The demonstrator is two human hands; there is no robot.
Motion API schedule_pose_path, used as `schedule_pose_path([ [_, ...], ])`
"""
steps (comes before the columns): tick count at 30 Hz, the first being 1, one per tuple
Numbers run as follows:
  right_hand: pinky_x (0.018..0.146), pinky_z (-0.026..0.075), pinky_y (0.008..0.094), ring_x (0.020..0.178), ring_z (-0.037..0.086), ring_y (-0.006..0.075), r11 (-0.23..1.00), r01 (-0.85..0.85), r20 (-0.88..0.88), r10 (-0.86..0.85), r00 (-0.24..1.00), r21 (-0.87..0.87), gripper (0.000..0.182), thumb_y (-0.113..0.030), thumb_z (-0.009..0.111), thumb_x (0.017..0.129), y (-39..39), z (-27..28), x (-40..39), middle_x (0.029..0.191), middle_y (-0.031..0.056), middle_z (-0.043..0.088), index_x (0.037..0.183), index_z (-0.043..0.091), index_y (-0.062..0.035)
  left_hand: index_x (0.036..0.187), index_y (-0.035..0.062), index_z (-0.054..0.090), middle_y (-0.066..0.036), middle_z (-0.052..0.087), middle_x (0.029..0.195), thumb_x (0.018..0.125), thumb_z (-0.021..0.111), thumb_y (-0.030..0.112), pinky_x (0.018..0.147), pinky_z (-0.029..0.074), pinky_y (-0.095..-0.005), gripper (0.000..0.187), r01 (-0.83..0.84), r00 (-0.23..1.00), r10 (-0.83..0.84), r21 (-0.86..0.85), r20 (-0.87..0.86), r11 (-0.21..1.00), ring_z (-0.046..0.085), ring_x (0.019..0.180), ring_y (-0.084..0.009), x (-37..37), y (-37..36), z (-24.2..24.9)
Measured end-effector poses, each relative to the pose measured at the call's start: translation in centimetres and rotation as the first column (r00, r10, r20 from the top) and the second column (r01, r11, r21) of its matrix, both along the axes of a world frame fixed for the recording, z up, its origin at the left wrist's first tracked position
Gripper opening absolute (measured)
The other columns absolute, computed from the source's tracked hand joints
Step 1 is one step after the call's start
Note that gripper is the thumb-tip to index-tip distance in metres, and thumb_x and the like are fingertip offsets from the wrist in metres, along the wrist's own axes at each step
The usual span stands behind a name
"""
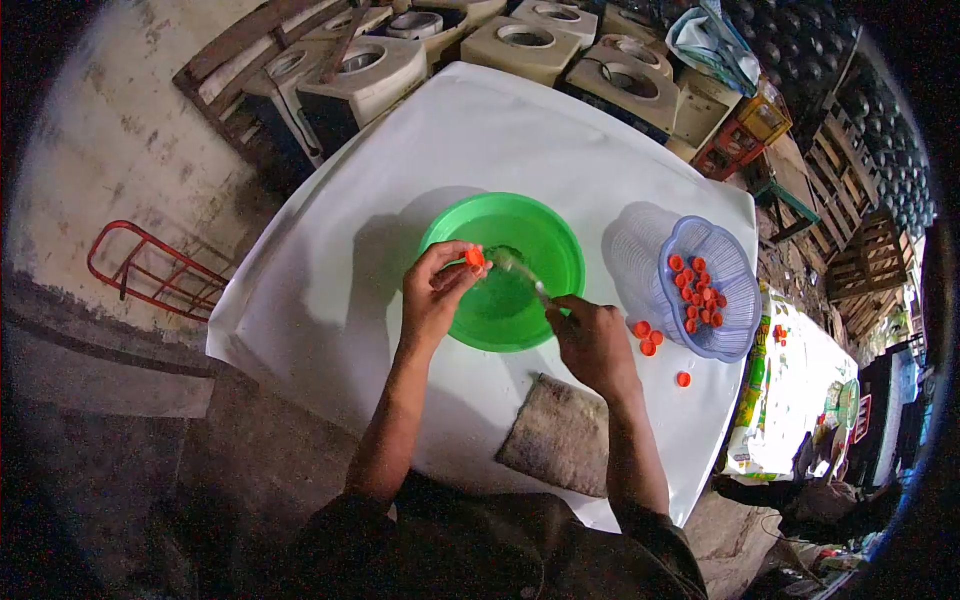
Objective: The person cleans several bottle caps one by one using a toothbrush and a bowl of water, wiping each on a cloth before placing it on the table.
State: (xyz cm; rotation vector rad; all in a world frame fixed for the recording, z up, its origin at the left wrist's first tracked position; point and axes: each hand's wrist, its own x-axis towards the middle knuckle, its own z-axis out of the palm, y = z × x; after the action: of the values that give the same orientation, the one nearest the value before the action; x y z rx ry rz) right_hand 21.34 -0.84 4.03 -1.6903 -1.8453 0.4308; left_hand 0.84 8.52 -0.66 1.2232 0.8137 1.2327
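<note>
My left hand (430, 297) pinches a small orange-red bottle cap (475, 257) at the left side of a green plastic basin (573, 235). My right hand (597, 347) grips a slim, pale tool that looks like a small brush (521, 270), its far end blurred and pointing toward the cap. Both the cap and the brush are over the basin, which seems to hold some water. To the right, a bluish-purple plastic basket (737, 335) contains several similar caps (697, 290). Several loose caps (648, 340) lie on the table beside that basket.
A worn grey-brown cloth (556, 436) lies near the front edge of the white-covered table (330, 300). Behind the table stand several block-like stoves (525, 40). A red metal frame (150, 265) is on the left; wooden pallets (845, 170) and stacked bottles are at right.
</note>
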Motion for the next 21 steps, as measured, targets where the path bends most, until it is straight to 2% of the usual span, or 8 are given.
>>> schedule_pose_path([
  [1,0.052,0.047,0.0377,0.054,0.064,0.0320,0.998,0.066,-0.083,-0.065,0.994,0.010,0.018,-0.011,0.064,0.090,-0.3,1.7,-0.6,0.064,0.0232,0.062,0.101,0.069,0.0025,0.115,-0.0016,0.056,-0.015,0.064,0.115,0.090,0.067,0.008,0.092,0.054,-0.0359,0.029,-0.013,1.000,0.013,-0.017,0.007,1.000,0.067,0.100,-0.0257,-0.1,-0.1,0.2],
  [4,0.051,0.046,0.0364,0.050,0.062,0.0283,0.997,0.028,-0.214,-0.010,0.977,0.078,0.020,-0.011,0.065,0.090,-1.1,2.0,-1.0,0.064,0.0225,0.062,0.103,0.068,0.0036,0.117,-0.0021,0.056,-0.016,0.064,0.114,0.090,0.069,0.011,0.092,0.055,-0.0362,0.032,0.033,0.996,-0.028,-0.062,0.081,0.998,0.067,0.100,-0.0264,0.0,0.0,0.7],
  [5,0.051,0.045,0.0353,0.048,0.060,0.0244,0.997,-0.014,-0.222,0.031,0.975,0.080,0.022,-0.010,0.065,0.089,-1.2,1.4,-1.1,0.062,0.0213,0.062,0.106,0.068,0.0045,0.117,-0.0022,0.056,-0.016,0.064,0.114,0.090,0.069,0.012,0.092,0.055,-0.0365,0.033,0.034,0.994,-0.029,-0.048,0.106,0.998,0.067,0.100,-0.0265,0.2,0.0,0.6],
  [8,0.053,0.046,0.0346,0.052,0.061,0.0246,0.987,-0.021,-0.148,0.045,0.988,0.159,0.022,-0.009,0.066,0.089,-1.7,-0.5,-0.2,0.064,0.0207,0.063,0.106,0.068,0.0043,0.118,-0.0024,0.057,-0.016,0.065,0.112,0.091,0.068,0.015,0.092,0.055,-0.0374,0.034,0.033,0.991,-0.032,-0.004,0.131,0.999,0.067,0.100,-0.0268,0.2,-0.1,0.7],
  [9,0.056,0.047,0.0349,0.060,0.065,0.0282,1.000,0.027,-0.184,-0.027,0.983,-0.001,0.022,-0.007,0.065,0.089,-2.2,0.7,-0.1,0.067,0.0209,0.064,0.108,0.066,0.0041,0.119,-0.0025,0.057,-0.016,0.065,0.111,0.092,0.067,0.015,0.092,0.055,-0.0377,0.034,0.034,0.993,-0.035,0.007,0.109,0.999,0.067,0.099,-0.0267,0.2,-0.1,0.7],
  [12,0.059,0.048,0.0360,0.065,0.066,0.0316,0.994,0.031,-0.161,-0.015,0.987,0.100,0.022,-0.006,0.063,0.089,-2.4,1.0,-0.1,0.073,0.0222,0.065,0.108,0.063,0.0046,0.118,-0.0044,0.058,-0.017,0.066,0.111,0.093,0.066,0.014,0.090,0.056,-0.0371,0.032,0.092,0.988,-0.089,-0.014,0.125,0.996,0.068,0.099,-0.0253,0.3,-0.3,0.9],
  [15,0.061,0.049,0.0376,0.068,0.066,0.0345,0.999,-0.022,-0.248,0.031,0.968,0.038,0.019,-0.004,0.061,0.090,-2.8,0.3,-1.2,0.080,0.0242,0.065,0.107,0.061,0.0050,0.119,-0.0051,0.059,-0.018,0.067,0.110,0.094,0.064,0.014,0.090,0.056,-0.0369,0.032,0.091,0.986,-0.091,0.011,0.142,0.996,0.068,0.098,-0.0240,0.8,-0.5,0.9],
  [21,0.062,0.049,0.0382,0.072,0.066,0.0372,0.996,0.092,-0.248,-0.086,0.965,0.015,0.019,-0.003,0.059,0.091,-2.9,0.9,-1.2,0.078,0.0251,0.063,0.108,0.059,0.0046,0.122,-0.0037,0.058,-0.017,0.066,0.112,0.097,0.059,0.015,0.091,0.055,-0.0375,0.031,0.071,0.990,-0.075,0.036,0.120,0.997,0.067,0.098,-0.0241,0.8,-1.0,1.2],
])
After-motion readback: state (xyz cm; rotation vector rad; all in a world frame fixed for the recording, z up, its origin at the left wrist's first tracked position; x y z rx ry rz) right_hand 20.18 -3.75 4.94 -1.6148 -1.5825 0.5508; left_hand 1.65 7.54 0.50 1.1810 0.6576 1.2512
